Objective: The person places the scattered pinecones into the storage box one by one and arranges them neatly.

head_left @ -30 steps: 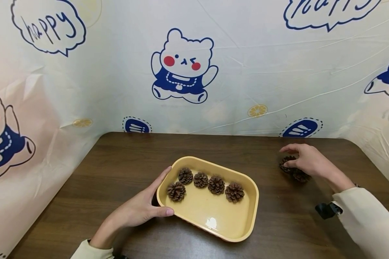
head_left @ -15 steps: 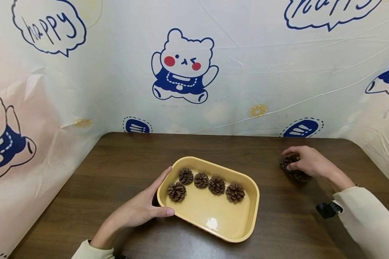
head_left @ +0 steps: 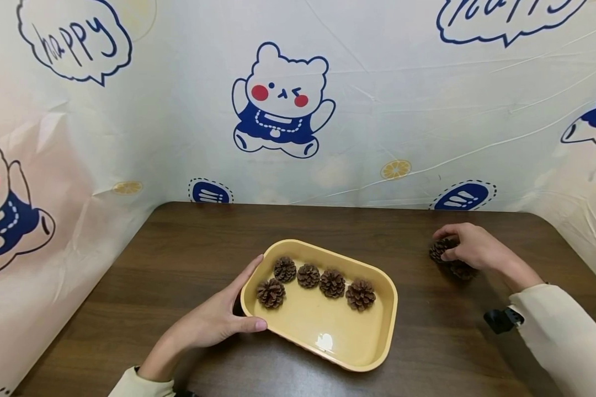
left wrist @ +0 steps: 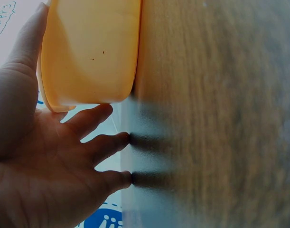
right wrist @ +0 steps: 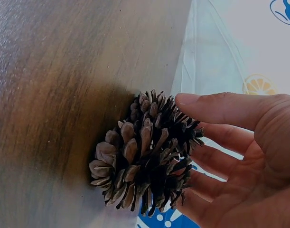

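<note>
My left hand (head_left: 213, 318) spans the short left end of a yellow rectangular tray (head_left: 308, 322), thumb at the near corner and index finger along the far one. In the left wrist view its fingers are fairly straight and spread; one fingertip meets the tray's outer wall (left wrist: 95, 52), the lower ones reach the tabletop. Several brown pine cones (head_left: 331, 283) sit inside the tray along its left and far sides. At the right, my right hand (head_left: 477, 248) holds a pine cone (head_left: 439, 251) between thumb and fingers. A second pine cone (right wrist: 130, 166) lies against it, partly under the hand.
Everything stands on a dark brown wooden table (head_left: 203, 231). A pale cloth backdrop (head_left: 179, 127) with printed bears encloses the table's back and sides. A small black device (head_left: 503, 321) is strapped at the right sleeve.
The right hand has shifted slightly right and down, its fingers closing around the left pine cone. The left hand and the tray stay where they were.
</note>
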Available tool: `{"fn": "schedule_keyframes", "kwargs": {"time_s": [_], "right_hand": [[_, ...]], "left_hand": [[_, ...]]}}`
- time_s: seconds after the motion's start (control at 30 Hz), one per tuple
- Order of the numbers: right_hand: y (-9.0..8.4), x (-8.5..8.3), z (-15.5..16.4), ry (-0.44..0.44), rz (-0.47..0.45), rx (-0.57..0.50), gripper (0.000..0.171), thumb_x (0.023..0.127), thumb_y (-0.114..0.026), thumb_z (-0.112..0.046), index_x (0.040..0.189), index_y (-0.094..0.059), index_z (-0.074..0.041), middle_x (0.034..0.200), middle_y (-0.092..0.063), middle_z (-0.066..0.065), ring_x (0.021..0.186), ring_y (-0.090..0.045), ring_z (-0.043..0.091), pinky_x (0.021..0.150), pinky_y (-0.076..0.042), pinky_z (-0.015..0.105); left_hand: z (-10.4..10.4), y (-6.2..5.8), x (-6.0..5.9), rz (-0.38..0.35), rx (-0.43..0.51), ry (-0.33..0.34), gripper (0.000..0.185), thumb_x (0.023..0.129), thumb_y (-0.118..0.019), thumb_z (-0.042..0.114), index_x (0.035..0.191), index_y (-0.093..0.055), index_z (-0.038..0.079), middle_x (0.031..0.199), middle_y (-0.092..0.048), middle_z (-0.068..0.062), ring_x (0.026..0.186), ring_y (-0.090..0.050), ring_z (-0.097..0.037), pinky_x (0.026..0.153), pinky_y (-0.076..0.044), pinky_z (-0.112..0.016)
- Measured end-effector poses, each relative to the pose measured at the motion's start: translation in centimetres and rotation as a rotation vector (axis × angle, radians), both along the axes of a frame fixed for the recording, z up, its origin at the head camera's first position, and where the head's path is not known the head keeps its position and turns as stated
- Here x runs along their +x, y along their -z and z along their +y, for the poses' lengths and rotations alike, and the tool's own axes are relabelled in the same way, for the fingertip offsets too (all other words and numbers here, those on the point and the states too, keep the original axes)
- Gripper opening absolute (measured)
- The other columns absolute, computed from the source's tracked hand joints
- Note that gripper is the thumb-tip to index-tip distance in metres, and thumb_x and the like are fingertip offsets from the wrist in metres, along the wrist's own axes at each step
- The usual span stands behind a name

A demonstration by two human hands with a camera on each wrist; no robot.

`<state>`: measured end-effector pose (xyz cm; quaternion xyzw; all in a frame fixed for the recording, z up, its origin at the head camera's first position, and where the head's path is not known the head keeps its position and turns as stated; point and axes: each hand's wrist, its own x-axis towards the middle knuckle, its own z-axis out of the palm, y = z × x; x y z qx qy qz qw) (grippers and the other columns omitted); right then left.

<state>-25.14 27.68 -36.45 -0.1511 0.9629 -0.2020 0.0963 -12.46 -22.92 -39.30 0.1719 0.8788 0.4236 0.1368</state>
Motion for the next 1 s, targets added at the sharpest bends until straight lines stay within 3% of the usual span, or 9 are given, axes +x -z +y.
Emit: {"fn": "schedule_keyframes", "kwargs": {"time_s": [0.27,0.7,1.0], "right_hand": [[0.13,0.01,0.12,0.014,-0.006,-0.016,0.041,0.086,-0.078,-0.002,0.124,-0.067,0.008,0.120,-0.069,0.034,0.111,-0.066,0.051,0.088,-0.055,0.061],[0.38,0.17,-0.31,0.037,0.030,-0.038,0.039,0.088,-0.078,-0.007,0.121,-0.067,0.009,0.115,-0.072,0.029,0.106,-0.066,0.044,0.090,-0.052,0.061],[0.29,0.20,-0.39,0.054,0.025,-0.061,0.038,0.091,-0.075,-0.008,0.125,-0.067,0.007,0.118,-0.071,0.030,0.105,-0.068,0.043,0.085,-0.055,0.056]], "left_hand": [[0.01,-0.01,-0.01,0.003,0.006,0.003,0.112,0.089,-0.084,0.041,0.169,-0.005,0.039,0.177,-0.017,-0.010,0.155,-0.027,-0.043,0.120,-0.026,-0.068],[0.02,-0.02,0.02,-0.005,-0.006,-0.002,0.113,0.088,-0.084,0.040,0.169,-0.005,0.040,0.176,-0.018,-0.011,0.154,-0.028,-0.044,0.119,-0.028,-0.069],[0.01,0.01,-0.02,0.004,-0.001,0.002,0.113,0.088,-0.085,0.038,0.169,-0.005,0.039,0.176,-0.018,-0.010,0.154,-0.029,-0.044,0.119,-0.027,-0.069]]}}
